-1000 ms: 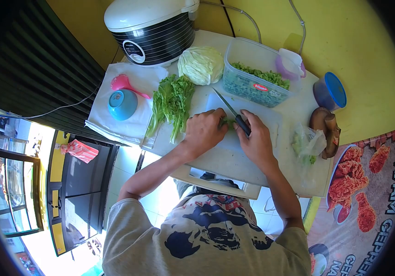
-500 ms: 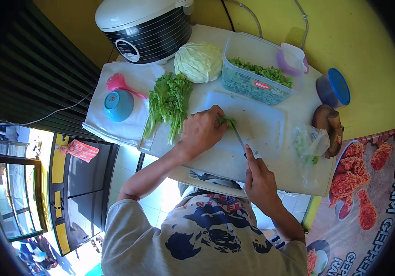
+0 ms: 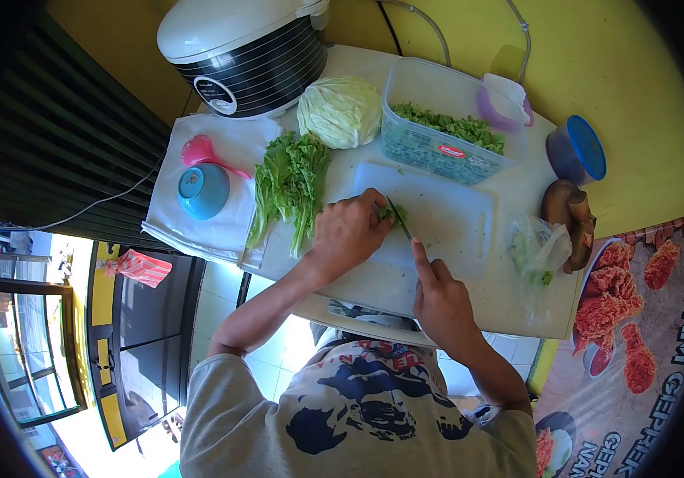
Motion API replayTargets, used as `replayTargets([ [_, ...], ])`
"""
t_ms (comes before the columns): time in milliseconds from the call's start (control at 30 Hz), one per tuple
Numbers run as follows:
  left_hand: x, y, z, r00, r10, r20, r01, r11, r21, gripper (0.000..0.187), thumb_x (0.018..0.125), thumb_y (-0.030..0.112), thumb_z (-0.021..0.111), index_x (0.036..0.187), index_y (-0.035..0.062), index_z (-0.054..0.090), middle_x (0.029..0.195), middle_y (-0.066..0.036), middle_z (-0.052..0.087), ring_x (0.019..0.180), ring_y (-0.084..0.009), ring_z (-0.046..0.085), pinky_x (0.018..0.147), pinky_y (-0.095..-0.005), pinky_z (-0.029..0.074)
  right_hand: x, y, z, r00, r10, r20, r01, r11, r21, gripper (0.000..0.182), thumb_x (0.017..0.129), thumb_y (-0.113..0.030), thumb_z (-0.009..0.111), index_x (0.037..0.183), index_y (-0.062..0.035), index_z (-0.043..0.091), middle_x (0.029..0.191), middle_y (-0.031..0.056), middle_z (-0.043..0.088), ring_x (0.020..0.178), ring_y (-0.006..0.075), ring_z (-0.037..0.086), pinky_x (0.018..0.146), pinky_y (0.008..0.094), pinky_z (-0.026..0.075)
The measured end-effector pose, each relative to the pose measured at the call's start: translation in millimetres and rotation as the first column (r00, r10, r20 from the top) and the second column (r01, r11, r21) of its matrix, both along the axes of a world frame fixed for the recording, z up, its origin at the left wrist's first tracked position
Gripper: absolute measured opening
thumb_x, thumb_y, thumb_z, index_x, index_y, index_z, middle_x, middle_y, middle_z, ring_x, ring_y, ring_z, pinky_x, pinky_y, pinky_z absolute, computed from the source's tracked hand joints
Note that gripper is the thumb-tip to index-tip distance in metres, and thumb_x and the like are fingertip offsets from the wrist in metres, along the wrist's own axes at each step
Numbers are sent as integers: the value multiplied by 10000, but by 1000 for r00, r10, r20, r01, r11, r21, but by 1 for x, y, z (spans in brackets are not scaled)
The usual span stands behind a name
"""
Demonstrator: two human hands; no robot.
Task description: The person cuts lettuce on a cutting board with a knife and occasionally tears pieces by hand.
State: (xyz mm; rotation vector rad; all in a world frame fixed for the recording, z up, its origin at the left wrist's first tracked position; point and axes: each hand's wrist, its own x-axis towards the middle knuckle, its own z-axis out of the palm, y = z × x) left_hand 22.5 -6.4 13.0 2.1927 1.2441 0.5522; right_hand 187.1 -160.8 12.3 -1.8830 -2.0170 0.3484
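Note:
My left hand (image 3: 350, 231) is closed over a small bunch of leafy greens (image 3: 395, 213) on the white cutting board (image 3: 457, 231); its fingers hide most of the bunch. In my right hand (image 3: 442, 299) is a knife (image 3: 400, 219), the forefinger stretched along its back. The blade points away from me and lies against the greens, close to my left fingertips. Left of the board rests a larger bunch of leafy greens (image 3: 290, 187). Behind the board stands a clear plastic container (image 3: 437, 166) with chopped greens (image 3: 453, 126) inside.
A cabbage (image 3: 340, 111) sits beside the rice cooker (image 3: 246, 68) at the back. On the left are a blue bowl (image 3: 203, 191), upside down, and a pink ladle (image 3: 213, 154). At right lie a plastic bag (image 3: 539, 251), a brown object (image 3: 569, 223) and a blue-lidded tub (image 3: 577, 151).
My right hand and the knife have shifted slightly left and away from me, and the blade is angled differently against the greens. My left hand stays nearly in place.

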Motion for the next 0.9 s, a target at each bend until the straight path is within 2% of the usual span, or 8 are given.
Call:
replayTargets([
  [333, -13, 7, 0, 987, -134, 89, 139, 989, -51, 275, 891, 185, 794, 1111, 52, 695, 802, -101, 734, 725, -288, 725, 688, -421, 559, -3, -14, -7, 999, -32, 41, 32, 999, -3, 802, 863, 30, 642, 1611, -23, 356, 912, 168, 588, 602, 320, 644, 544, 421, 573],
  [433, -15, 9, -8, 955, -210, 210, 198, 977, 78, 266, 894, 154, 792, 1108, 32, 693, 894, -128, 737, 800, -280, 726, 716, -407, 557, -1, -11, -11, 996, -80, -36, 81, 997, 14, 735, 912, 17, 629, 1599, -27, 372, 908, 169, 606, 622, 337, 658, 578, 437, 577],
  [533, -16, 5, 0, 943, -203, 262, 199, 979, 42, 225, 907, 112, 779, 1093, 20, 692, 1010, -133, 727, 887, -246, 715, 790, -364, 552, 4, 2, -9, 939, -29, -344, 96, 979, 179, 627, 975, -27, 629, 1566, -22, 420, 978, 188, 666, 675, 318, 701, 640, 414, 582],
  [633, -14, 2, 11, 916, -179, 359, 265, 942, -207, 188, 936, 85, 758, 1093, 18, 679, 1068, -88, 714, 963, -173, 683, 875, -316, 527, 7, 16, 8, 843, -157, -515, 217, 974, 59, 515, 1007, -83, 650, 1495, -10, 503, 1055, 198, 703, 732, 263, 720, 672, 365, 568],
  [667, -14, 2, 10, 887, -166, 431, 313, 902, -296, 182, 945, 82, 751, 1095, 15, 673, 1074, -75, 709, 976, -154, 671, 889, -308, 519, 7, 24, 3, 752, -151, -642, 261, 962, 79, 476, 995, -118, 702, 1431, 5, 558, 1069, 152, 721, 824, 174, 700, 728, 305, 546],
  [767, -13, 4, 4, 795, -86, 601, 439, 766, -470, 175, 963, 81, 742, 1097, 5, 657, 1085, -44, 695, 1009, -110, 642, 915, -286, 501, 14, 46, 0, 610, -100, -786, 187, 982, 20, 467, 984, -134, 737, 1400, 4, 577, 1042, 77, 719, 900, 108, 654, 800, 270, 522],
  [800, -13, 2, 4, 768, -56, 638, 461, 741, -489, 183, 963, 86, 746, 1094, 2, 651, 1085, -40, 692, 1017, -104, 637, 914, -281, 498, 12, 50, 10, 513, -160, -843, 168, 982, -84, 431, 972, -124, 757, 1355, 3, 604, 1040, 44, 717, 943, 72, 624, 855, 252, 502],
  [900, -17, 0, 9, 733, -17, 680, 491, 706, -511, 229, 960, 103, 753, 1125, -16, 647, 1093, -44, 682, 1021, -95, 626, 912, -269, 493, 15, 54, 2, 502, -143, -853, 145, 986, -80, 369, 965, -97, 757, 1298, -2, 631, 1039, 46, 714, 913, 70, 622, 835, 252, 505],
])
